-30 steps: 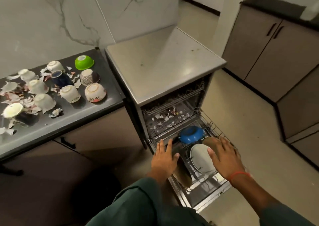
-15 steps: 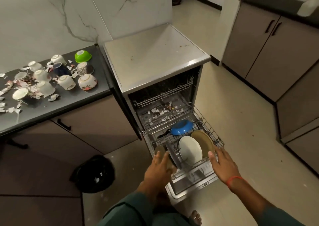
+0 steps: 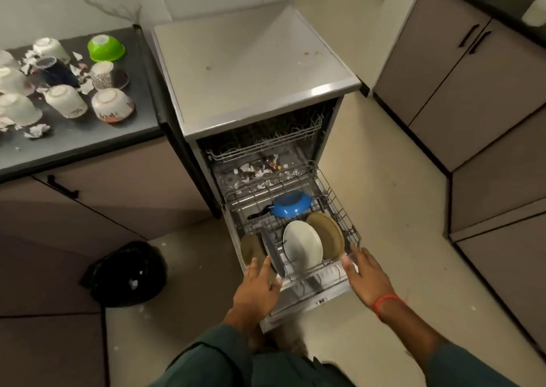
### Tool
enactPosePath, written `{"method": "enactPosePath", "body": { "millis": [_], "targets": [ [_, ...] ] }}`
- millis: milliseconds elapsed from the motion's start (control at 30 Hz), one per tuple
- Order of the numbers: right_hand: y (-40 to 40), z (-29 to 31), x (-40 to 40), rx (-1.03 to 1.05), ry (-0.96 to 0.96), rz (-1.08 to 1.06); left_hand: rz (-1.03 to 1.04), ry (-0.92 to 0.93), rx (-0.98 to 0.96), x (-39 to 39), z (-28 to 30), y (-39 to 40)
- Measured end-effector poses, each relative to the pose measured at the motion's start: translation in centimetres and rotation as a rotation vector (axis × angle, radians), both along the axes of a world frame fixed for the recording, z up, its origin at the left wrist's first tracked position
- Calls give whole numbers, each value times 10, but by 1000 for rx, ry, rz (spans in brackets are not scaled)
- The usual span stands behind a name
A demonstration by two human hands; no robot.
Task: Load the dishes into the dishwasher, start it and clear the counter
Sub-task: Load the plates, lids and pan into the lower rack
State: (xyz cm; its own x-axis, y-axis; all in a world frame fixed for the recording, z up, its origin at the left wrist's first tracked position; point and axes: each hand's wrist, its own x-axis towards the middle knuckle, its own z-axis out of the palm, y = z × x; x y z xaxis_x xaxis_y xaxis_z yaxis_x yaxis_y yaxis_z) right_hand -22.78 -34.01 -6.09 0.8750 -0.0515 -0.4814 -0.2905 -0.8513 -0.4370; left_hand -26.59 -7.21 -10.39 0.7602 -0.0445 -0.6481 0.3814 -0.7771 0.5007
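The dishwasher (image 3: 257,70) stands open, its lower rack (image 3: 339,209) pulled out over the lowered door. In the rack a blue pan (image 3: 291,204) lies upside down toward the back. In front of it stand a white plate (image 3: 302,246), a tan plate (image 3: 326,234) just to its right, a grey plate (image 3: 271,252) seen edge-on, and a brown plate (image 3: 251,248) at the rack's left front corner. Torn paper scraps (image 3: 257,172) litter the tub floor behind the rack, under the upper rack (image 3: 266,143).

The left hand (image 3: 257,289) reaches to the rack's front left, fingers straight and spread, holding nothing; its fingertips overlap the brown plate, though contact is unclear. The right hand (image 3: 367,277), with a red band at the wrist, hovers at the rack's front right corner, fingers loosely extended and holding nothing.

On the desk (image 3: 88,138) to the left, upturned cups and bowls stand among more scraps: a green bowl (image 3: 106,48) near the back edge, a floral bowl (image 3: 112,105), a patterned cup (image 3: 102,74) and a dark cup (image 3: 56,70). Several white ones are cut off by the frame's left edge. A black bag (image 3: 127,273) sits on the floor left of the door. The door's control strip is blurred.
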Motion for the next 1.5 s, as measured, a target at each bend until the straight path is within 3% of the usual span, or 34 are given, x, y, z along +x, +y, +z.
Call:
{"method": "enactPosePath", "body": {
  "millis": [367,567,733,800,1000,1167,1500],
  "targets": [
    [-22,-27,56,-47,49,171,122,85,10,10,-25,-24],
    [-50,-56,97,114,126,174,344,102,72,23,-9,-48],
    [-91,-103,136,244,270,86,424,169,159,38,-18,-90],
    [-98,-124,143,223,327,151,465,151,169,42,-17,-99],
    [-121,-144,162,196,443,220,501,91,60,60,-21,-160],
    [-121,-147,162,217,480,123,577,161,-29,69,-59,-179],
    [-128,-263,157,165,672,-135,1009,443,-211,74,-206,-159]
  ]
}}
